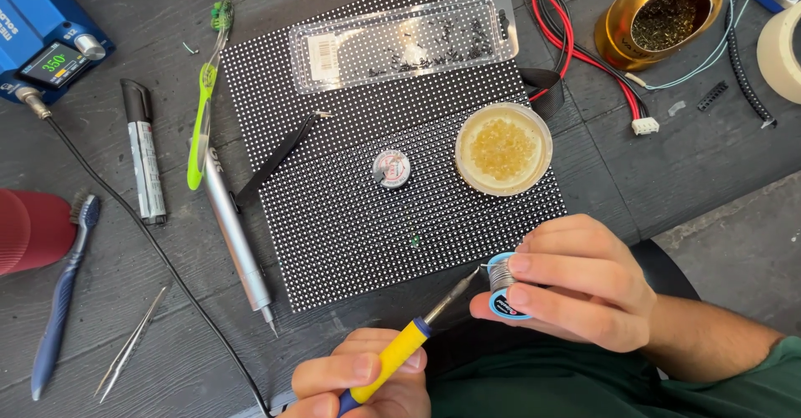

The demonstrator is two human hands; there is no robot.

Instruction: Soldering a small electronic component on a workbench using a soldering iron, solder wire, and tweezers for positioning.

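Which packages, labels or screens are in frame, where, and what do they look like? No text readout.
Small rectangular screen: top left, on the blue soldering station, dark with green digits.
Clear plastic blister pack: top centre, lying on the black dotted LED panel, long rectangle holding tiny dark parts.
White barcode label: left end of that pack, small rectangle.
Round blue label: on the end of the solder spool in the right hand.

bare panel (334,234) ahead, flux jar (503,148) and small tin (390,168) beyond
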